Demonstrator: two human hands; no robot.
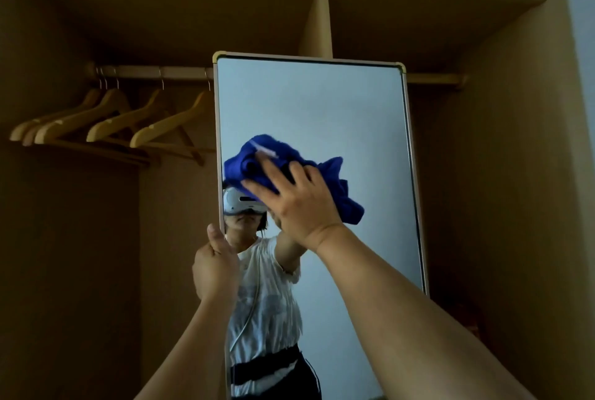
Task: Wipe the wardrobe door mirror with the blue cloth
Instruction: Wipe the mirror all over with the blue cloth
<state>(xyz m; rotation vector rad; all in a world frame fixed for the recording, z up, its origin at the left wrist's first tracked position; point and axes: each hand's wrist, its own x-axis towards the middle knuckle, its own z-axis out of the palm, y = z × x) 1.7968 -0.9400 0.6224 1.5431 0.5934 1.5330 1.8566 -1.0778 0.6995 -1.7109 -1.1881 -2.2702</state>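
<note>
On mirror: right hand, fingers spread, presses blue cloth.
Left hand: grips mirror's left edge.
Writing: none readable.

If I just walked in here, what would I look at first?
Probably the bright blue cloth, which the right hand presses flat against the tall mirror in the middle. The left hand grips the mirror's left edge, and wooden hangers hang on the rail at the left.
</note>
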